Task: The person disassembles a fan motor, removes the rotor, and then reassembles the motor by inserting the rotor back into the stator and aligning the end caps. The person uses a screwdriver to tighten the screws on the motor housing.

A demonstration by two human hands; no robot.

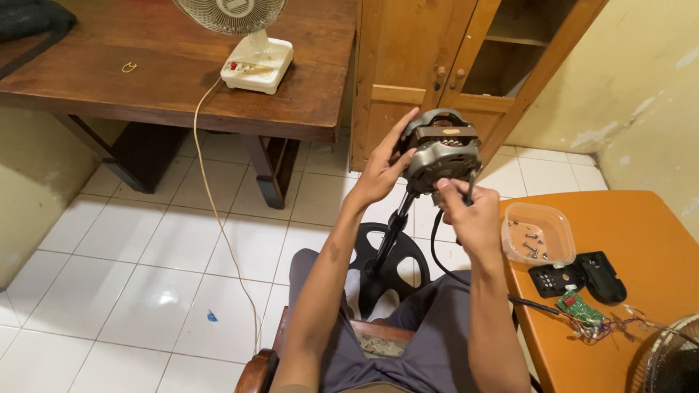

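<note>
The left hand (378, 175) holds the grey fan motor (442, 149) by its side, up in the air over the lap. The right hand (473, 218) is just under it, its grip closed on a thin dark tool (468, 191) (its tip touches the motor's bottom).

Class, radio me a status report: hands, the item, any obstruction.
Left hand steadies fan motor. Right hand works a tool at its underside. Nothing obstructs.
</note>
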